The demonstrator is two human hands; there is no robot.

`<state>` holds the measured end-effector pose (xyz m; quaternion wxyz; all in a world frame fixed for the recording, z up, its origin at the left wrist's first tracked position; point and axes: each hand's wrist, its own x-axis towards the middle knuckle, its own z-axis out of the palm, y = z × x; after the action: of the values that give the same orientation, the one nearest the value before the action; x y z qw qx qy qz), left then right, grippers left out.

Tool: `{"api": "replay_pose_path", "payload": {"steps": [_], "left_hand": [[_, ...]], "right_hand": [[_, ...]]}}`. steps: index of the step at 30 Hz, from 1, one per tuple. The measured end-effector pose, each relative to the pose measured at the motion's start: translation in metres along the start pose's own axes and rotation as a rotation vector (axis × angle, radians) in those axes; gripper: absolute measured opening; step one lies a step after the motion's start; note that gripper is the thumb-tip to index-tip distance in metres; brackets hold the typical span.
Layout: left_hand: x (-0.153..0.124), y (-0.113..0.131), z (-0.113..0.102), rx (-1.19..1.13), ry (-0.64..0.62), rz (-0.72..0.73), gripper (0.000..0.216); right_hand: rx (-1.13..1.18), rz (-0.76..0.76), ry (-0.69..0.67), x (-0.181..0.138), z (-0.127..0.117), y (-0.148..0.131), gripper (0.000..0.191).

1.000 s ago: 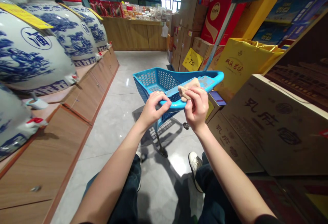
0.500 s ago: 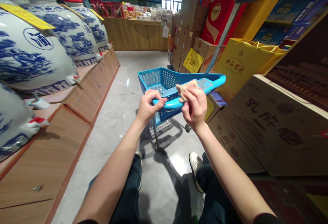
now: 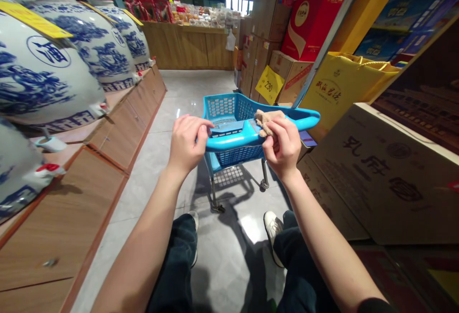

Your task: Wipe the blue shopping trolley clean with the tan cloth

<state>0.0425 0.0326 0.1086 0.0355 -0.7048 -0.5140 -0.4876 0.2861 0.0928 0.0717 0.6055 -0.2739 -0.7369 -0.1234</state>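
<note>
A small blue plastic shopping cart (image 3: 229,112) stands on the tiled aisle floor right in front of me. My left hand (image 3: 188,143) is closed over the left end of its blue handle bar (image 3: 233,142). My right hand (image 3: 283,148) is closed on a crumpled beige cloth (image 3: 267,119), pressing it against the right part of the handle bar. My legs in dark trousers and a white shoe (image 3: 273,229) show below the cart.
Large blue-and-white ceramic jars (image 3: 46,74) sit on a wooden counter (image 3: 118,126) at my left. Cardboard boxes (image 3: 376,174), a yellow gift bag (image 3: 340,93) and red boxes line the right. A yellow tag marked 230 (image 3: 268,84) hangs ahead. The grey tiled aisle runs forward to a wooden display.
The cart has swung to face more squarely ahead and its handle has levelled. My left hand shifted left along the bar; my right hand with the cloth moved slightly right.
</note>
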Motion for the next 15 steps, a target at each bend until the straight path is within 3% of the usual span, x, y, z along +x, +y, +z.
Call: {"api": "replay_pose_path", "payload": {"steps": [4,8,11,15], "left_hand": [[-0.004,0.031,0.004,0.191,-0.064,0.044,0.027],[-0.012,0.054,0.013,0.326,-0.018,0.079,0.025],[-0.018,0.062,0.022,0.376,-0.032,0.123,0.031],[-0.023,0.061,0.035,0.509,-0.031,0.155,0.036]], "right_hand": [[-0.006,-0.032,-0.097,0.003,0.005,-0.017,0.031],[-0.007,-0.022,-0.089,0.01,-0.001,-0.006,0.029],[-0.055,0.046,-0.023,0.013,-0.002,-0.006,0.028],[-0.05,-0.101,-0.025,0.011,0.005,-0.02,0.027]]}}
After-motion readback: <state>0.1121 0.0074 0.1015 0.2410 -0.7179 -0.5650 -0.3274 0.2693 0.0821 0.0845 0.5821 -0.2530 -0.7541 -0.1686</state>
